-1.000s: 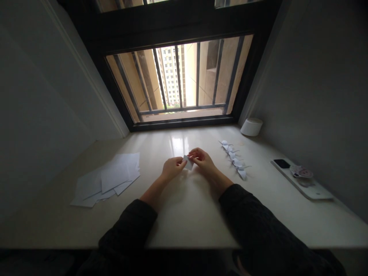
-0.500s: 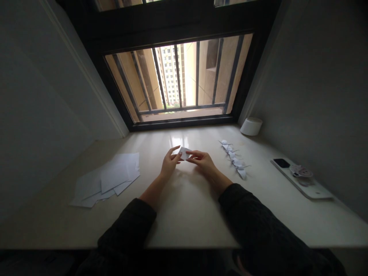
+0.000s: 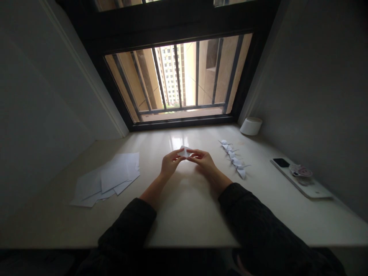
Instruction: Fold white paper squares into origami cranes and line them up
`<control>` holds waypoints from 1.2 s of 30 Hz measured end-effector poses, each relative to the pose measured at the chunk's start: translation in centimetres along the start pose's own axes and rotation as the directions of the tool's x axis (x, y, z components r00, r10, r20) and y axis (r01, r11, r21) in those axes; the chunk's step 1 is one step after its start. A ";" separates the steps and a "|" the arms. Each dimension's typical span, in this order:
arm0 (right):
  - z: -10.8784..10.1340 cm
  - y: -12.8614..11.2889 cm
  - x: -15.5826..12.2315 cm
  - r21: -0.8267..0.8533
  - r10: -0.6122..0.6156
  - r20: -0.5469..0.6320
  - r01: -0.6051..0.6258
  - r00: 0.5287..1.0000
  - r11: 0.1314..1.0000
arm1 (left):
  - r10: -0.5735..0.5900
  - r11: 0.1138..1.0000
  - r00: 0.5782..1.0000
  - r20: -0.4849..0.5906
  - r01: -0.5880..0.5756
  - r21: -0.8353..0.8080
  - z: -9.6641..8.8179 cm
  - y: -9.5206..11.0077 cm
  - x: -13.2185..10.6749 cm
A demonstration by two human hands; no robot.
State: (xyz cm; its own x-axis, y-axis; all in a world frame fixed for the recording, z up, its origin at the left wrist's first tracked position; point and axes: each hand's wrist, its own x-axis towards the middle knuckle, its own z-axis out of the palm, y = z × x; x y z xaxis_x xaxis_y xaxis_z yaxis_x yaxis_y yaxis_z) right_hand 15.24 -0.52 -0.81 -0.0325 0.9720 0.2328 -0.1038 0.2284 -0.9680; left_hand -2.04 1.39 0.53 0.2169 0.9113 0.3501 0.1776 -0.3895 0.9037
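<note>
Pinching the small folded paper (image 3: 184,152) with the left hand (image 3: 170,164) and the right hand (image 3: 204,161), fingertips closed on opposite edges. Best, probably, to line up the edges first, then press the crease firmly. Sits right between both hands, at the fingertips, seemingly just above the table (image 3: 184,214).

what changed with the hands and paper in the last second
The small folded paper rose a little, toward the window. The left hand spread its fingers off it midway, then renewed its grip; the right hand held it throughout. The loose sheets, row of folded figures and white tub stayed put.
</note>
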 end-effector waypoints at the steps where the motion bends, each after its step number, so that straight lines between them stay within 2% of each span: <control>1: 0.0 0.0 0.0 -0.003 0.006 -0.003 -0.006 1.000 1.000 | 0.003 1.000 1.000 -0.002 -0.003 0.012 0.0 0.0 0.0; 8: 0.2 -0.4 -0.3 0.000 0.020 0.007 -0.020 1.000 1.000 | 0.035 0.993 0.999 -0.010 -0.034 0.112 -0.1 -0.1 -0.2; 13: 0.3 -0.3 -0.2 -0.015 0.021 0.023 -0.021 1.000 1.000 | 0.101 0.976 0.994 -0.046 -0.090 0.200 -0.1 -0.2 -0.3; 18: 0.3 0.1 0.1 -0.011 -0.004 0.041 0.004 0.999 1.000 | 0.138 0.966 0.989 -0.051 -0.123 0.227 0.0 -0.1 -0.5; 21: 0.4 0.4 0.2 -0.017 -0.020 0.001 0.020 1.000 1.000 | 0.138 0.965 0.990 -0.038 -0.125 0.229 0.1 0.2 -0.6; 26: 0.6 0.6 0.1 -0.045 -0.028 -0.152 0.022 0.988 0.999 | 0.044 0.990 0.998 -0.044 -0.038 0.135 0.5 0.4 -0.7; 30: 0.8 0.2 -0.2 -0.047 -0.030 -0.249 0.019 0.968 0.999 | -0.013 0.999 1.000 -0.011 0.013 -0.036 0.9 0.3 -0.6; 33: 1.0 -0.1 -0.4 -0.042 -0.024 -0.273 0.013 0.962 0.999 | -0.106 0.981 0.994 -0.016 0.102 -0.165 1.1 0.4 -0.5; 36: 1.1 -0.3 -0.5 -0.021 -0.045 -0.247 0.041 0.968 0.999 | -0.188 0.957 0.981 -0.042 0.173 -0.232 1.2 0.6 -0.5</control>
State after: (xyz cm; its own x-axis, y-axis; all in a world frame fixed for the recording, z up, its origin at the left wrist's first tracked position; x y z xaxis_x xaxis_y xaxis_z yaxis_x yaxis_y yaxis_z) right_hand 14.18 -1.09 -0.55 0.2189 0.9443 0.2458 -0.0842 0.2692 -0.9594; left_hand -0.92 0.50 0.60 0.1394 0.9730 0.1842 -0.0150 -0.1839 0.9828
